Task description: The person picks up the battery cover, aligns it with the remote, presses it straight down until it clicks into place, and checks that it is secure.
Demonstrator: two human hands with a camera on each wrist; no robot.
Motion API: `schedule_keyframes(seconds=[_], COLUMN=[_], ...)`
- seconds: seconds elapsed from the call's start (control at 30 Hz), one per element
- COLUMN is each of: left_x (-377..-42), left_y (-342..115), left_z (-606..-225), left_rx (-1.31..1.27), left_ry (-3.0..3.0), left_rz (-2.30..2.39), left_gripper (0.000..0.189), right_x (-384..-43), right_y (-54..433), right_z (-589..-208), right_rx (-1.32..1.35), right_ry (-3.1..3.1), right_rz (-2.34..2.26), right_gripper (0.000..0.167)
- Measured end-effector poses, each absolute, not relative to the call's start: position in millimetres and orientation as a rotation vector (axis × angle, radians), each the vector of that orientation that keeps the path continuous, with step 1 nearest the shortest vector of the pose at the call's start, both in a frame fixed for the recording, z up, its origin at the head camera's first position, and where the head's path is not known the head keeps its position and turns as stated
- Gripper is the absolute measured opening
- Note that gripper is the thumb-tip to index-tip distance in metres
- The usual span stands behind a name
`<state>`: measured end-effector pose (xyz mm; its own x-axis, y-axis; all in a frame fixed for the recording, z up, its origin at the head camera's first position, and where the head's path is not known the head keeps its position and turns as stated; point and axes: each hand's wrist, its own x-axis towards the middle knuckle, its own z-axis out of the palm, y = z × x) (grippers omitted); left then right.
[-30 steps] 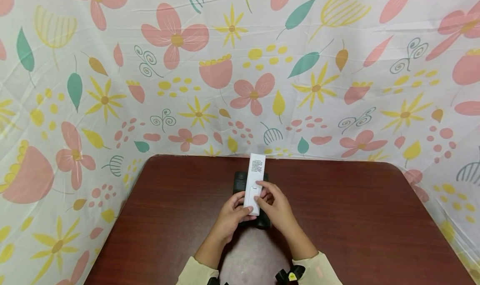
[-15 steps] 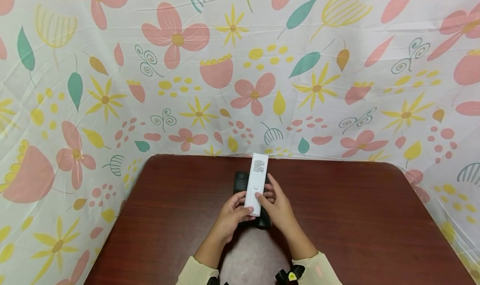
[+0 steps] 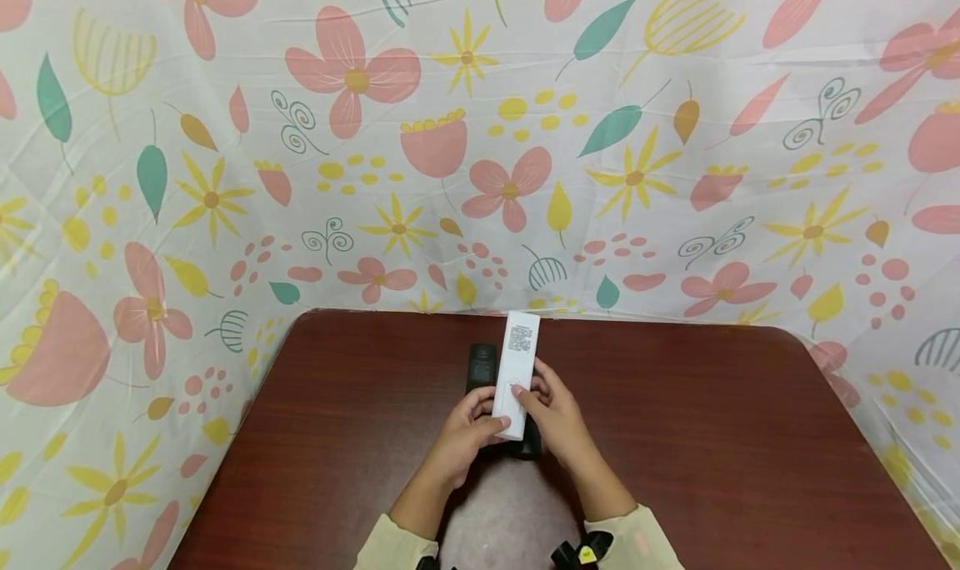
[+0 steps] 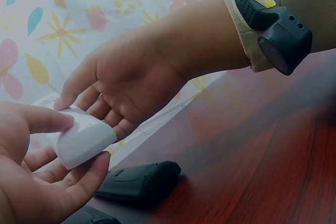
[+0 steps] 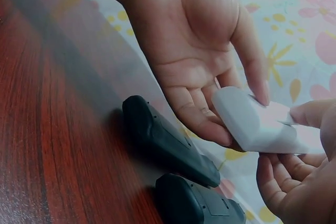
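Note:
Both hands hold a white remote control (image 3: 519, 362) above the table, its back with a printed label facing up. My left hand (image 3: 467, 430) grips the lower end, thumb over the face and fingers beneath. The right hand (image 3: 558, 412) holds it from the right side, its thumb pressing on the back near the battery cover's latch. In the right wrist view a seam shows on the white back between the two thumbs. Below lie two black remotes: one (image 3: 481, 363) to the left, the other (image 5: 181, 203) partly hidden under the hands in the head view.
The reddish-brown wooden table (image 3: 690, 437) spreads on both sides of the hands. Behind it and along the sides hangs a white cloth (image 3: 480, 78) with a flower and leaf print. A black camera (image 3: 581, 551) is strapped to the right wrist.
The right index finger has moved off the remote's back to its right side; the thumb stays on the back. The white remote has shifted slightly to the right and towards me.

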<state>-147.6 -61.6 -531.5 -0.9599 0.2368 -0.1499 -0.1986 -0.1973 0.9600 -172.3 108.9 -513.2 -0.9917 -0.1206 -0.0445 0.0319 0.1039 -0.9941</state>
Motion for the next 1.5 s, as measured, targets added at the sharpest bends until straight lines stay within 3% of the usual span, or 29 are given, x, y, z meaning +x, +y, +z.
schedule_keyframes(seconds=[0.33, 1.5], left_x=[-148.0, -147.9], left_y=[-61.6, -59.8], left_z=[-532.3, -533.1], left_rx=[0.023, -0.018], left_ry=[1.82, 1.871], left_rz=[2.228, 2.21], left_gripper=[0.048, 0.045], right_x=[-172.4, -172.6], right_y=[106.3, 106.2], right_z=[-513.2, -518.6], right_rx=[-0.085, -0.126], right_ry=[2.249, 2.23], right_rz=[-2.023, -2.025], right_gripper=[0.05, 0.051])
